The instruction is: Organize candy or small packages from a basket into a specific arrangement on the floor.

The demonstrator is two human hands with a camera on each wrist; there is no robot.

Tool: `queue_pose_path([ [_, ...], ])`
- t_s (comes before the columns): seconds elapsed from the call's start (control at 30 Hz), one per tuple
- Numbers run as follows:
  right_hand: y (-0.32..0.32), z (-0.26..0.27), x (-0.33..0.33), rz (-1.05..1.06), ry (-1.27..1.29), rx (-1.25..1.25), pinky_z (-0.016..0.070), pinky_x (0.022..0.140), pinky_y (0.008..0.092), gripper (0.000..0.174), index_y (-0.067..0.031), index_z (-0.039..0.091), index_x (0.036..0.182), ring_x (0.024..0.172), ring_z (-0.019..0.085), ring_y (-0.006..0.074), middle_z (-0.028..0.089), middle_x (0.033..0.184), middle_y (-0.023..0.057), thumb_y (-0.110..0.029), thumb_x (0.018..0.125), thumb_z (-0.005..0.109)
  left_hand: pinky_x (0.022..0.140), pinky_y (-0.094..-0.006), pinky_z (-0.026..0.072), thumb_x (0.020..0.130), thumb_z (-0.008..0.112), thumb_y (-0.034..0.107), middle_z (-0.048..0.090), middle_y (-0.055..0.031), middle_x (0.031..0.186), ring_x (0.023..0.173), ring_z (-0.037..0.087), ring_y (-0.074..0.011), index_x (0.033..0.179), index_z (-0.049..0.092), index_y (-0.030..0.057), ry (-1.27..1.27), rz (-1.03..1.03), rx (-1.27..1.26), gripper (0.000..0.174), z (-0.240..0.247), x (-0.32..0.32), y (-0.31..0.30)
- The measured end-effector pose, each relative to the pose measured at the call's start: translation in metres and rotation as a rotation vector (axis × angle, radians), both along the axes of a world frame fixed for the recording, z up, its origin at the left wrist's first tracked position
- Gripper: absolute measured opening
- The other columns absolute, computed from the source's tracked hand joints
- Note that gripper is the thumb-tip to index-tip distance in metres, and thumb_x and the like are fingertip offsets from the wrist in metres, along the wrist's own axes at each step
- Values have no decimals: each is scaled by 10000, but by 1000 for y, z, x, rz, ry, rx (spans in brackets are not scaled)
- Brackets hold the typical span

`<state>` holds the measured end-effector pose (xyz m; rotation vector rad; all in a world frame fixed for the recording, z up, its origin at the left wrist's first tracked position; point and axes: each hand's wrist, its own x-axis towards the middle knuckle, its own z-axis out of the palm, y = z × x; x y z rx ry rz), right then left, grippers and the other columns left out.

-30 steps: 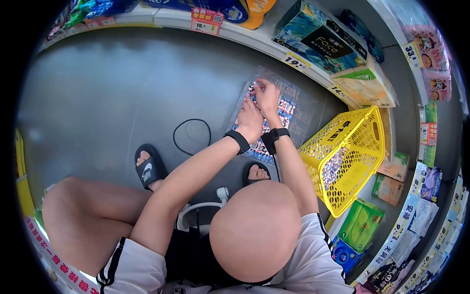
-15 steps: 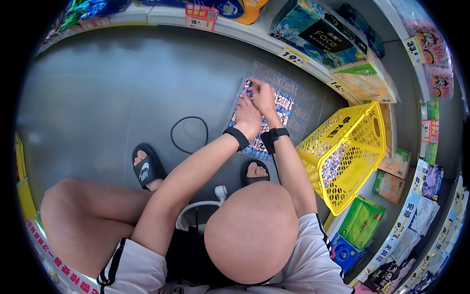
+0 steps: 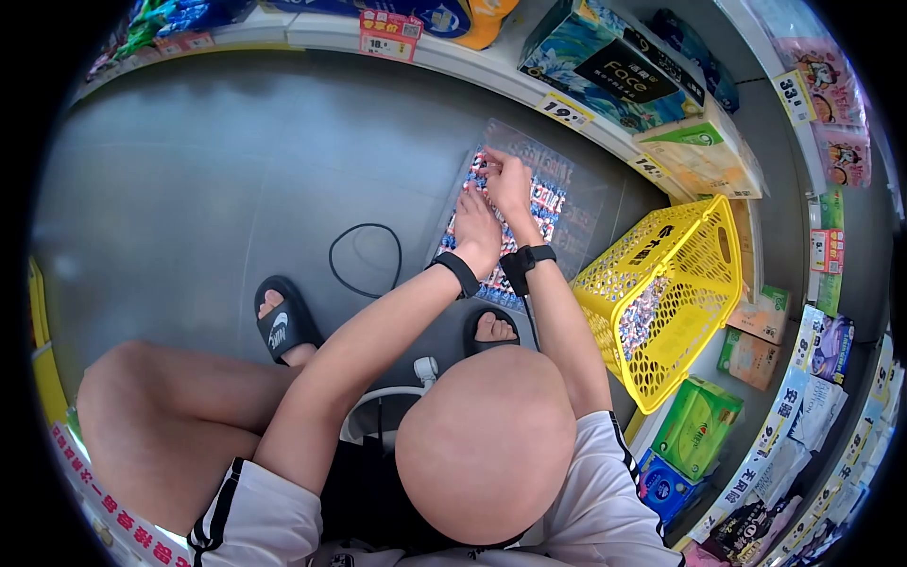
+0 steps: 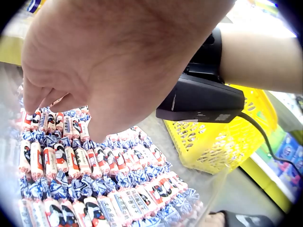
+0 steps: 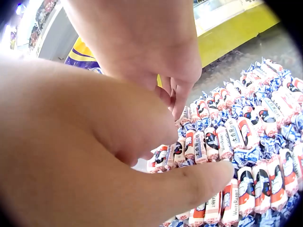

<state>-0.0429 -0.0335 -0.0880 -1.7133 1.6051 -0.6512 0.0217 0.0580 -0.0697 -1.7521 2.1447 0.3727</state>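
White Rabbit candies (image 4: 113,161) with blue twisted ends lie in rows inside a flat, clear plastic tray (image 3: 449,227) on the floor. My left hand (image 3: 477,233) rests over the rows; in the right wrist view its thumb (image 5: 213,177) lies straight on the candies. Just beyond it, my right hand (image 3: 511,187) reaches to the far end of the tray. Its index finger stretches forward in the head view, and in the right wrist view its fingertips point down at a candy. The right thumb is hidden.
To the right, a yellow basket (image 3: 704,213) lies tipped, with loose candies (image 3: 644,317) inside. Shelves with tissue packs (image 3: 619,71) run along the back and right. A black cable loop (image 3: 333,260) lies left of the tray, and slippered feet (image 3: 288,331) stand nearby.
The head view has shifted slightly. My right index finger is stretched out more than a second ago, and my left fingers have moved a little leftward. The tray and basket stay put.
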Motion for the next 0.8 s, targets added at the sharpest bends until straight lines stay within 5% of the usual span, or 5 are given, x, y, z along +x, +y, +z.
queue_pose_path([
  [0.17, -2, -3, 1, -20, -76, -5, 602, 828, 355, 473, 27, 690, 1247, 878, 767, 260, 748, 1075, 235, 127, 822, 508, 1193, -479, 336, 984, 564, 230, 296, -328, 1610, 1463, 363, -471, 1520, 385, -94, -35, 29, 28, 651, -3, -3, 3],
  [0.47, 1, 2, -12, 0, -27, 10, 593, 881, 381, 454, -25, 720, 1216, 956, 760, 288, 752, 1090, 210, 102, 820, 537, 1173, -476, 364, 973, 589, 218, 281, -341, 1611, 1455, 370, -492, 1506, 378, -128, -47, -14, 15, 669, -6, 3, 8],
  [0.6, 9, 29, -19, 43, -46, 48, 589, 858, 376, 377, -37, 745, 1156, 939, 759, 291, 768, 992, 189, 58, 849, 548, 1098, -458, 443, 964, 601, 240, 369, -342, 1564, 1349, 491, -466, 1448, 446, -143, 33, -3, -156, 636, -17, 3, 12],
  [0.63, 11, 33, -21, 71, -17, -11, 599, 801, 338, 399, -23, 746, 1151, 864, 763, 231, 777, 951, 170, 85, 824, 546, 982, -449, 520, 935, 637, 253, 546, -301, 1407, 1201, 592, -404, 1311, 558, -130, 117, -3, -346, 543, -17, 6, 16],
  [0.8, 30, 74, -29, 32, -17, 16, 590, 794, 331, 279, -39, 765, 1099, 880, 762, 223, 782, 927, 141, -2, 871, 608, 829, -448, 564, 869, 671, 188, 664, -179, 1024, 1024, 650, -327, 1027, 659, -41, 380, -83, -398, 279, 13, 8, 14],
])
